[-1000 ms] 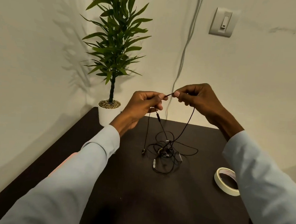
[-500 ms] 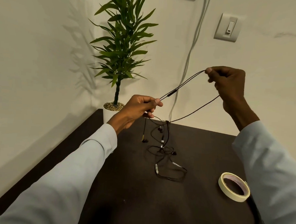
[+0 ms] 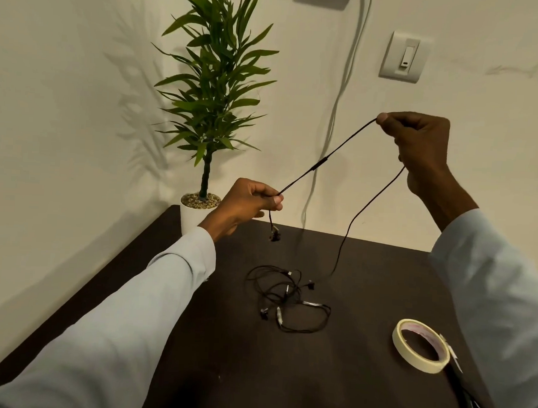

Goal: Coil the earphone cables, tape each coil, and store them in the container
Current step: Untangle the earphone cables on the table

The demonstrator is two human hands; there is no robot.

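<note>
A black earphone cable (image 3: 324, 161) stretches taut between my two hands above the dark table (image 3: 283, 376). My left hand (image 3: 246, 204) pinches it near the earbuds, which dangle just below the fingers. My right hand (image 3: 416, 139), raised higher, pinches the cable further along; the rest hangs down in a long curve to the table. More black earphone cables (image 3: 287, 297) lie in a loose tangle on the table between my arms. A roll of cream masking tape (image 3: 421, 344) lies flat at the right. No container is in view.
A potted green plant (image 3: 209, 107) in a white pot stands at the table's far left corner against the wall. A grey wall cable (image 3: 338, 98) hangs down behind the table, and a light switch (image 3: 404, 56) sits on the wall.
My hands have drawn apart: the right hand rose up and to the right, pulling one cable out of the tangle, which now lies separate on the table.
</note>
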